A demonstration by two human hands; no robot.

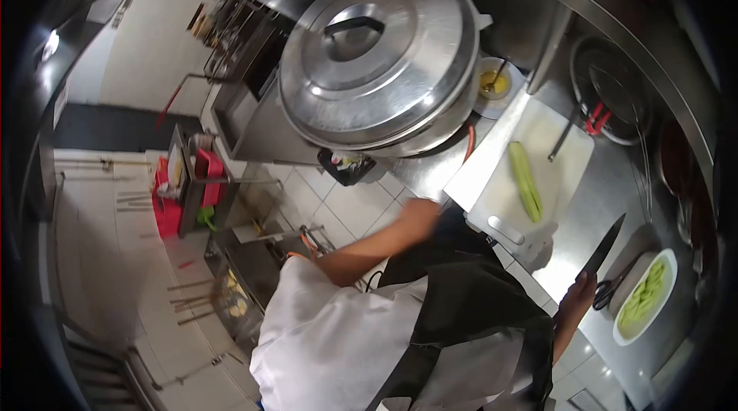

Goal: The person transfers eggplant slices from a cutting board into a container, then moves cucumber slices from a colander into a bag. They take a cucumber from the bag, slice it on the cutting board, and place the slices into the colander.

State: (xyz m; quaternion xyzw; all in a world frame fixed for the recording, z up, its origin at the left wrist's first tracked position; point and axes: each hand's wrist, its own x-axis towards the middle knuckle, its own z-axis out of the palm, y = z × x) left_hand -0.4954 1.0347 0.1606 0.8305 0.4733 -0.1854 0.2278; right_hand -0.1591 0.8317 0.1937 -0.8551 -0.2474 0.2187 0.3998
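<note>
My right hand (580, 292) is closed around the handle of a knife (603, 248), whose dark blade points up and away over the steel counter. Near the edge of the white cutting board (565, 130), on its left, my left hand (420, 219) is blurred, and its fingers cannot be made out. A peeled green vegetable (525, 182) lies lengthwise on the board, with a thin dark-handled utensil (565, 134) beside it. To the right of the knife, a white oval dish (667, 257) holds green pieces.
A large lidded pot (384, 57) stands beyond the board. Near it is a bowl of yellow liquid (494, 80) with a spoon. A pan (611, 88) with a red-covered handle and black scissors (606, 293) are on the counter (615, 188). A bin (346, 169) stands below.
</note>
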